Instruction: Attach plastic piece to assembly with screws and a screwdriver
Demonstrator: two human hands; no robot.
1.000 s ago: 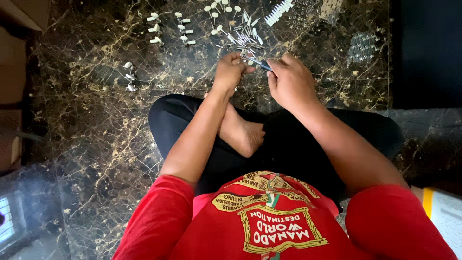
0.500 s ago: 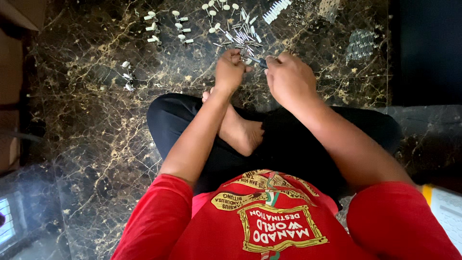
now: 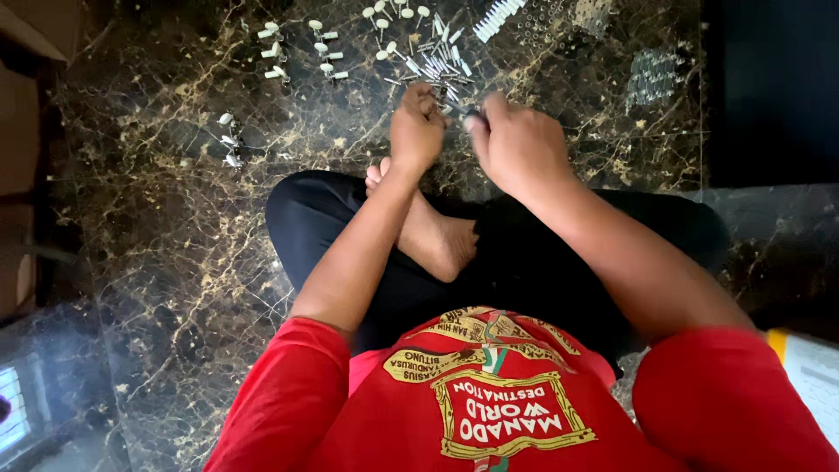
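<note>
I sit cross-legged on a dark marble floor (image 3: pixel 175 227) in a red shirt and black trousers. My left hand (image 3: pixel 418 127) is closed in a fist just in front of my foot, its fingertips pinching something small that I cannot make out. My right hand (image 3: pixel 516 144) is closed too, gripping a thin dark tool (image 3: pixel 461 111) whose tip meets the left hand. Directly beyond both hands lies a pile of small metal screws and white plugs (image 3: pixel 437 65).
Small white plug-and-screw pieces (image 3: pixel 301 54) lie in rows at the far left, and a few more (image 3: pixel 229 140) sit further left. A white toothed strip (image 3: pixel 496 17) and clusters of metal parts (image 3: pixel 651 77) lie at the far right. A cardboard box (image 3: pixel 22 175) borders the left.
Both hands stay together over the same spot by the pile. The right hand has shifted slightly and the view has tilted a little.
</note>
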